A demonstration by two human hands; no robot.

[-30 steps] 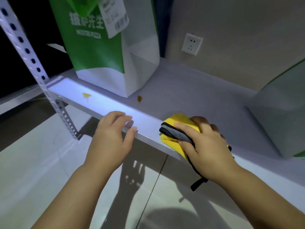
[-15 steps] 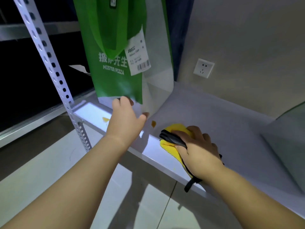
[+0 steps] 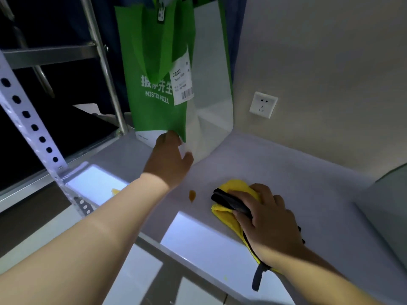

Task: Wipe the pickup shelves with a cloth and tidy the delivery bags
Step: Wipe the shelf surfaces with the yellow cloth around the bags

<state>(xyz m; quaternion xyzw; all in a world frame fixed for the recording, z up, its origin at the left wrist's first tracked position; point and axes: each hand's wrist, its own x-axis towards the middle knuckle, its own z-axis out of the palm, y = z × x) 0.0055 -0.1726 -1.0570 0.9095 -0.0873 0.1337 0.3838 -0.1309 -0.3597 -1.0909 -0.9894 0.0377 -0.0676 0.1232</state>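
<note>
Your left hand (image 3: 169, 158) reaches the bottom corner of the green-and-white delivery bag (image 3: 158, 62) standing at the back of the shelf (image 3: 297, 164), thumb spread wide; whether the fingers grip it cannot be told. Your right hand (image 3: 265, 216) curls over the folded yellow cloth (image 3: 234, 187) near the shelf's front edge, just beside an orange stain (image 3: 192, 195).

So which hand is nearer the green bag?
Left. The left hand touches the bag's bottom edge; the right hand holds the cloth on the shelf, apart from the bag, nearer the front edge.
</note>
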